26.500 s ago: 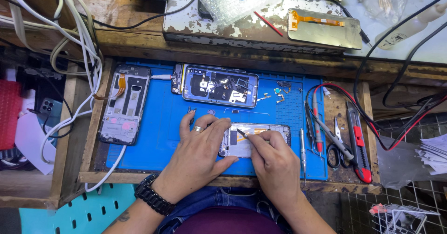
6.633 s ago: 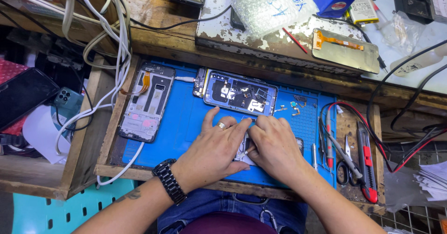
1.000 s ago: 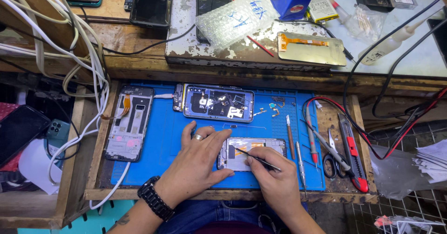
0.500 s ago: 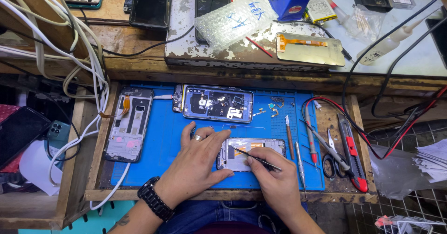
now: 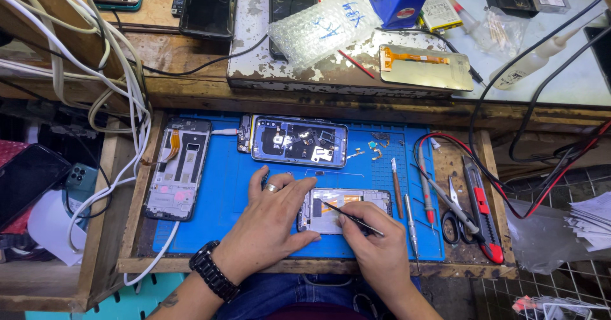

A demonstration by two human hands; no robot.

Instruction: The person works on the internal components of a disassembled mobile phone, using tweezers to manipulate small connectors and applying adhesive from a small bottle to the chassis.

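Right hand: the right hand (image 5: 375, 247), lower centre-right of the frame, is pinching black tweezers (image 5: 352, 217) between closed fingers, the tips reaching up-left into the opened phone.
Left hand: the left hand (image 5: 270, 221), lower centre, is lying flat with fingers spread narrow, pressing on the left end of the same phone; it is gripping nothing. A ring is showing on one finger, a black wristwatch (image 5: 213, 275) on the wrist.
Opened phone: the opened phone (image 5: 347, 208) is lying flat between the two hands, just above the right hand and touching the left fingertips, on the blue work mat (image 5: 229, 186).
Second phone: a second opened phone (image 5: 299, 142) is lying on the mat just above the hands, centre of the frame.
Bare frame: a bare phone frame (image 5: 178, 167) is resting at the mat's left edge, well apart from the hands.
Tools: a scissors (image 5: 453, 221) and a red-handled cutter (image 5: 482, 215) are lying at right, beside red and black leads.
Upper shelf: a bubble-wrap pouch (image 5: 324, 27) and a display panel (image 5: 426, 69) are sitting at upper centre.
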